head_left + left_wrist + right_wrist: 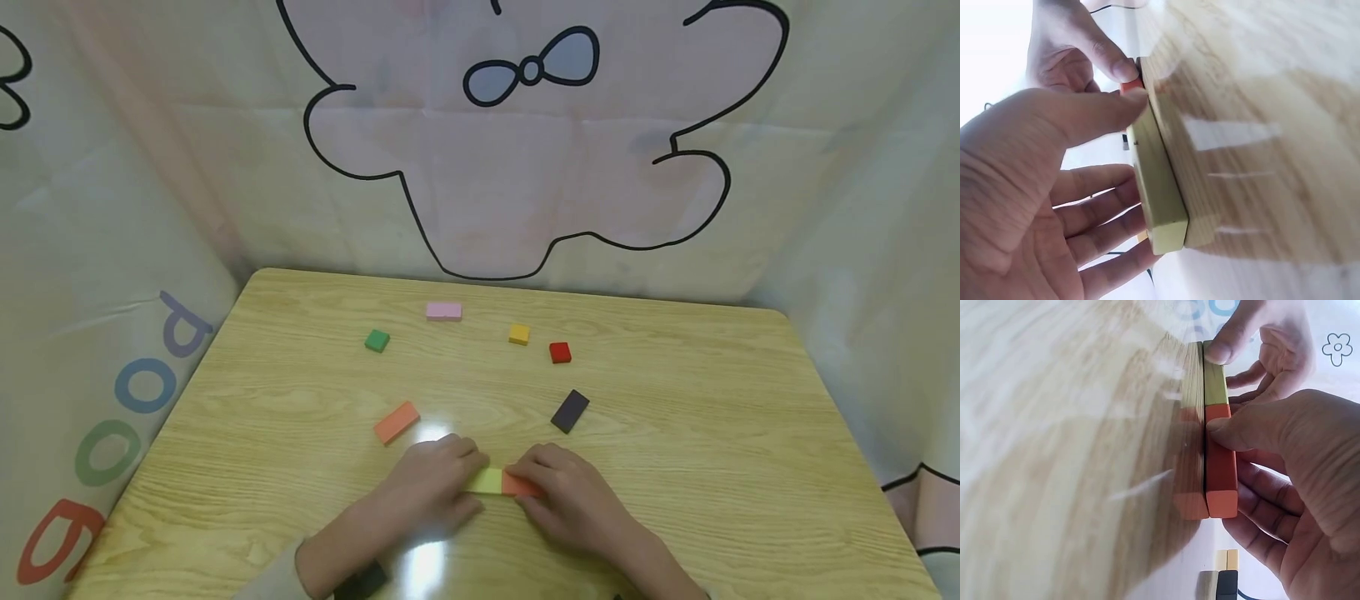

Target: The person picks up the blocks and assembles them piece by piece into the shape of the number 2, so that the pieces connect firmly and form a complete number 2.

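Observation:
A pale yellow-green block [486, 481] and an orange-red block [519, 485] lie end to end near the front of the wooden table [712, 417], their ends touching. My left hand [435, 483] pinches the yellow-green block, thumb on the near side and fingers along the far side, as the left wrist view shows. On the other block, my right hand [573, 500] has its thumb against the near face, with fingers behind it. The right wrist view shows the seam between the yellow-green block [1215, 381] and the orange-red block [1221, 469].
Beyond the hands lie an orange block [397, 422] and a black block [570, 412]. Farther back sit a green block [377, 341], a pink block [444, 312], a yellow block [519, 334] and a red block [560, 352]. Printed cloth [495, 192] hangs behind the table.

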The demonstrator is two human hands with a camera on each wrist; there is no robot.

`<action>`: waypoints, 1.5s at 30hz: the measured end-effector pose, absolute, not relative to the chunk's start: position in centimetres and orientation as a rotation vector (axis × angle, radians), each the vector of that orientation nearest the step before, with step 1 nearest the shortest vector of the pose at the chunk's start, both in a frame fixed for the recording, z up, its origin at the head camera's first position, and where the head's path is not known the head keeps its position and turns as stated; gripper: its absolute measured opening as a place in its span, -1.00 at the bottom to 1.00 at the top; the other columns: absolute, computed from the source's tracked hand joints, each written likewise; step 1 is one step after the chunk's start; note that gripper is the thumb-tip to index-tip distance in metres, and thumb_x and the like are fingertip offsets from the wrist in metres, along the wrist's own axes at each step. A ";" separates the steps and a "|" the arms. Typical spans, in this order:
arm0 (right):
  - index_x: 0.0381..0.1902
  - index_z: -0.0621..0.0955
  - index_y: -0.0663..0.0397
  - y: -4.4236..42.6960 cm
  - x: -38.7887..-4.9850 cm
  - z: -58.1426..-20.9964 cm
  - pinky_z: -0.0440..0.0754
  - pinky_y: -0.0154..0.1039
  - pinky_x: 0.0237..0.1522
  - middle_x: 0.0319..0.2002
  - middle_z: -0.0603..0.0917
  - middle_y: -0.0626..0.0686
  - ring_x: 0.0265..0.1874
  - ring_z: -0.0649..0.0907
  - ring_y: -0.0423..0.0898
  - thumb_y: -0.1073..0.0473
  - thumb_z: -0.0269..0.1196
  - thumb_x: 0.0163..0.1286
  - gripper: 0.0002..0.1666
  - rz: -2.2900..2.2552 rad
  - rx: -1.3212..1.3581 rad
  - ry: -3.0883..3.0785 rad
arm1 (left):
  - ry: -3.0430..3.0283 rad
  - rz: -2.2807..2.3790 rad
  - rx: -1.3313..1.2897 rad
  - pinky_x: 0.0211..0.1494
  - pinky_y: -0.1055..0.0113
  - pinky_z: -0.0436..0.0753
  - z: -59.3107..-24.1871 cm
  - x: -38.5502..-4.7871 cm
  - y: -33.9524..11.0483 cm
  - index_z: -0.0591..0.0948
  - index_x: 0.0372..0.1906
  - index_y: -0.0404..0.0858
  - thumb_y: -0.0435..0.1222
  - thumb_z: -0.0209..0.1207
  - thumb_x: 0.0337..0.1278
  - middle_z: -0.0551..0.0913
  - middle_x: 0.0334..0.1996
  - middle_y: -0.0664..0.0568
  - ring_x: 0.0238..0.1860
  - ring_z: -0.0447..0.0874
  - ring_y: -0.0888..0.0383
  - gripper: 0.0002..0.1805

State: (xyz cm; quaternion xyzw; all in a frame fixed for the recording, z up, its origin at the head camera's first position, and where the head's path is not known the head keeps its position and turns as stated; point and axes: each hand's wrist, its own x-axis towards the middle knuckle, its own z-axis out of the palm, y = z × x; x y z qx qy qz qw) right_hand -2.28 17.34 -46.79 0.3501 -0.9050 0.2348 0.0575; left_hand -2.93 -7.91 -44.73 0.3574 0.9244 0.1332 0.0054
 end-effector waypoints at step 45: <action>-0.02 0.80 -0.08 17.4 -2.3 -47.0 0.72 -0.32 -0.06 -0.11 0.74 -0.19 -0.11 0.68 -0.28 0.17 0.55 0.24 -0.68 0.749 1.076 -2.731 | 2.888 0.617 0.435 -0.37 0.34 0.35 -42.8 -7.4 -15.5 0.65 -0.02 -0.38 -0.18 0.31 0.37 0.49 -0.41 0.04 -0.40 0.37 0.16 -0.67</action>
